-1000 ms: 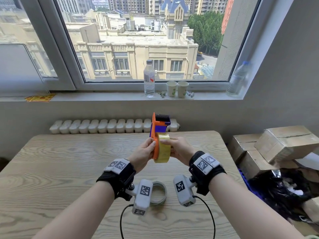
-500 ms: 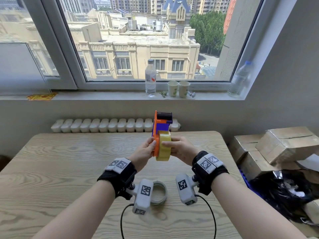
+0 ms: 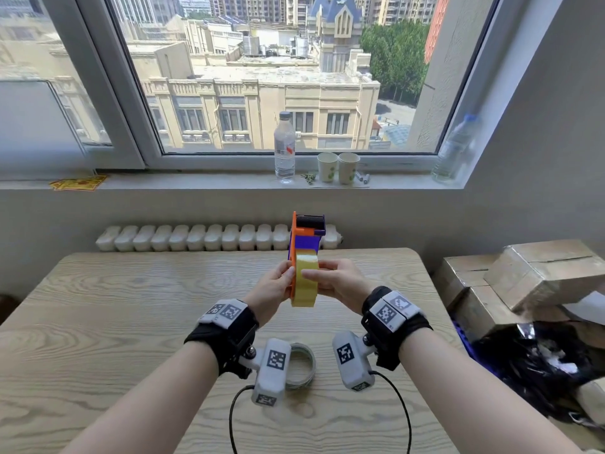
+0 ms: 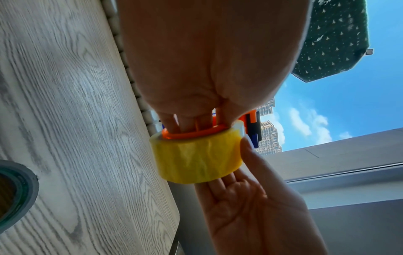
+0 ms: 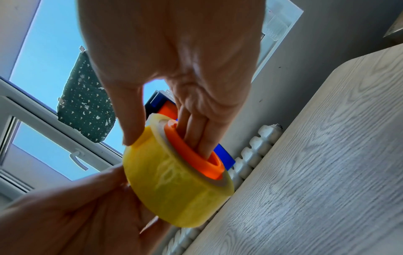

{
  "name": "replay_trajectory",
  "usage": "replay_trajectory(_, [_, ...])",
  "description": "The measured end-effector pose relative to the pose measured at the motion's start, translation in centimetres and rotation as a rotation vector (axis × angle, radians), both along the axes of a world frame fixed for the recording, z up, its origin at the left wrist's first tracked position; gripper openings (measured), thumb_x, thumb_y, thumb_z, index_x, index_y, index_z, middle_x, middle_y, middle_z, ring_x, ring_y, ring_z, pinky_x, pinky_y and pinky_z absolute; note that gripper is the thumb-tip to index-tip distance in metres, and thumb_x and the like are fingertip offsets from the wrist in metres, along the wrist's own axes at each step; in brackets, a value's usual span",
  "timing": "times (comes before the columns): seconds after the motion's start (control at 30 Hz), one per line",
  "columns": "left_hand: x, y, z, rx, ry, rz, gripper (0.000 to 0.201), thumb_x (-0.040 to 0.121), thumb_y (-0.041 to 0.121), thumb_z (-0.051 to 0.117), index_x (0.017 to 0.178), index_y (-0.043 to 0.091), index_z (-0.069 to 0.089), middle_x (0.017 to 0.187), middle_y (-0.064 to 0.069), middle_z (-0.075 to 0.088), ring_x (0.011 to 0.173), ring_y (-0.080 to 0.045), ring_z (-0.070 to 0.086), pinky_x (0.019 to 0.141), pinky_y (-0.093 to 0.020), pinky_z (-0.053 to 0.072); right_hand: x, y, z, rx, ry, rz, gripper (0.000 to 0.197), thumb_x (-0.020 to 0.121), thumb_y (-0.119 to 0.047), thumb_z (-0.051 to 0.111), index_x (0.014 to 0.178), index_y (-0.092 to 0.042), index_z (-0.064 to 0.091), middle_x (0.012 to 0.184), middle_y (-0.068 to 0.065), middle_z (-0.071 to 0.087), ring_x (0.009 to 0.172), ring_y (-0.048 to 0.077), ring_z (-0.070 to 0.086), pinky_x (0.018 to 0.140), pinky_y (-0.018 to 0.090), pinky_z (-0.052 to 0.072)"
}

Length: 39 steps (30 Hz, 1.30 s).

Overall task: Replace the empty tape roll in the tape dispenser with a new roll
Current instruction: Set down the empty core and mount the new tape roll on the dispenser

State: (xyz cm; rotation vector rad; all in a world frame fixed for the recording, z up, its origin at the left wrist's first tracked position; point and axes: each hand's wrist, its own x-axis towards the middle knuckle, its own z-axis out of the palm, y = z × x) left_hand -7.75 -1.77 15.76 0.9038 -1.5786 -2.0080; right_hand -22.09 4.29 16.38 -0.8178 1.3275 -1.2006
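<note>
Both hands hold the orange and blue tape dispenser (image 3: pixel 306 235) upright above the wooden table (image 3: pixel 131 306). A yellow tape roll (image 3: pixel 306 283) sits on the dispenser's orange hub (image 5: pixel 191 155). My left hand (image 3: pixel 283 280) grips the dispenser's orange side plate from the left, fingers curled behind it. My right hand (image 3: pixel 319 280) holds the roll (image 5: pixel 174 186) from the right, its thumb on the roll's outer face and its fingers inside the hub. An empty grey roll core (image 3: pixel 301 365) lies flat on the table below the wrists, also seen as the roll core (image 4: pixel 15 193) in the left wrist view.
A white radiator (image 3: pixel 196 237) runs behind the table's far edge. On the windowsill stand a water bottle (image 3: pixel 284 149), two paper cups (image 3: pixel 337 167) and another bottle (image 3: pixel 453 149). Cardboard boxes (image 3: pixel 523 276) and a black bag (image 3: pixel 540 362) sit right of the table.
The dispenser with the yellow roll has tipped slightly more upright. Both hands keep the same hold, and the empty core has not moved.
</note>
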Motion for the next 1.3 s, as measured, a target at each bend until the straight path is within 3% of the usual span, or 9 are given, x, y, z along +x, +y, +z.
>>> replay_trajectory(0.17, [-0.1, 0.3, 0.1, -0.023, -0.012, -0.031, 0.033, 0.1, 0.016, 0.029, 0.127, 0.004, 0.043, 0.121, -0.02, 0.053, 0.109, -0.026, 0.053, 0.091, -0.032, 0.046, -0.1, -0.1, -0.1, 0.034, -0.06, -0.043, 0.034, 0.087, -0.017, 0.063, 0.116, 0.0, 0.061, 0.11, 0.019, 0.066, 0.097, 0.03, 0.066, 0.089, 0.037, 0.054])
replay_trajectory(0.33, [-0.2, 0.6, 0.4, 0.004, 0.008, -0.062, 0.042, 0.096, 0.032, 0.039, 0.13, 0.008, 0.045, 0.128, -0.017, 0.058, 0.112, -0.026, 0.059, 0.088, -0.034, 0.05, -0.5, 0.2, 0.2, 0.043, -0.06, -0.016, 0.035, 0.087, -0.018, 0.062, 0.116, 0.0, 0.059, 0.102, 0.012, 0.067, 0.09, 0.023, 0.066, 0.078, 0.029, 0.056])
replay_trajectory(0.5, [0.0, 0.7, 0.4, 0.021, 0.042, -0.088, 0.04, 0.09, 0.01, 0.051, 0.129, 0.002, 0.042, 0.108, -0.013, 0.063, 0.093, -0.018, 0.063, 0.074, -0.023, 0.055, -0.8, 0.3, 0.2, 0.069, -0.047, -0.011, 0.039, 0.086, -0.02, 0.063, 0.119, 0.001, 0.059, 0.112, 0.021, 0.066, 0.098, 0.03, 0.065, 0.089, 0.038, 0.053])
replay_trajectory(0.6, [0.0, 0.6, 0.4, 0.012, 0.036, -0.121, 0.042, 0.089, 0.003, 0.052, 0.129, 0.0, 0.04, 0.101, -0.008, 0.065, 0.089, -0.015, 0.065, 0.07, -0.02, 0.055, -0.9, 0.4, 0.2, 0.091, -0.06, -0.028, 0.038, 0.088, -0.021, 0.059, 0.12, 0.0, 0.057, 0.119, 0.023, 0.064, 0.101, 0.031, 0.065, 0.085, 0.036, 0.054])
replay_trajectory(0.77, [0.0, 0.4, 0.4, -0.007, 0.001, -0.156, 0.047, 0.087, 0.002, 0.055, 0.131, 0.001, 0.039, 0.108, -0.013, 0.064, 0.097, -0.019, 0.063, 0.075, -0.024, 0.053, -1.3, 0.6, 0.1, 0.114, -0.041, -0.046, 0.036, 0.089, -0.025, 0.057, 0.116, -0.002, 0.059, 0.113, 0.02, 0.067, 0.095, 0.028, 0.066, 0.082, 0.034, 0.054])
replay_trajectory(0.97, [0.1, 0.2, 0.3, -0.01, -0.023, -0.17, 0.048, 0.086, 0.002, 0.056, 0.131, 0.004, 0.04, 0.12, -0.02, 0.059, 0.106, -0.024, 0.06, 0.082, -0.028, 0.048, -1.5, 0.5, 0.3, 0.118, 0.065, -0.112, 0.033, 0.09, -0.035, 0.056, 0.095, -0.003, 0.065, 0.094, 0.015, 0.068, 0.079, 0.025, 0.066, 0.076, 0.033, 0.056])
replay_trajectory(1.13, [0.0, 0.1, -0.1, -0.009, -0.011, -0.144, 0.044, 0.089, 0.006, 0.053, 0.131, 0.002, 0.04, 0.111, -0.013, 0.063, 0.097, -0.02, 0.062, 0.079, -0.026, 0.051, -1.8, 0.7, 0.3, 0.091, 0.055, -0.15, 0.038, 0.09, -0.029, 0.058, 0.117, -0.001, 0.056, 0.104, 0.017, 0.067, 0.087, 0.028, 0.066, 0.082, 0.04, 0.055])
replay_trajectory(1.2, [-0.2, 0.0, -0.2, -0.022, -0.015, -0.129, 0.041, 0.091, 0.007, 0.05, 0.13, 0.002, 0.04, 0.106, -0.009, 0.064, 0.094, -0.017, 0.062, 0.078, -0.023, 0.053, -1.8, 0.8, 0.3, 0.014, 0.077, -0.158, 0.036, 0.089, -0.016, 0.059, 0.123, -0.01, 0.051, 0.106, 0.014, 0.064, 0.087, 0.023, 0.065, 0.078, 0.037, 0.057])
replay_trajectory(1.3, [-0.1, -0.1, -0.2, -0.035, -0.009, -0.106, 0.038, 0.092, 0.005, 0.049, 0.129, 0.002, 0.041, 0.102, -0.007, 0.064, 0.089, -0.013, 0.063, 0.07, -0.017, 0.054, -1.6, 0.6, 0.1, -0.066, 0.212, -0.148, 0.039, 0.089, -0.011, 0.059, 0.127, -0.007, 0.054, 0.106, 0.011, 0.063, 0.088, 0.018, 0.063, 0.075, 0.029, 0.057])
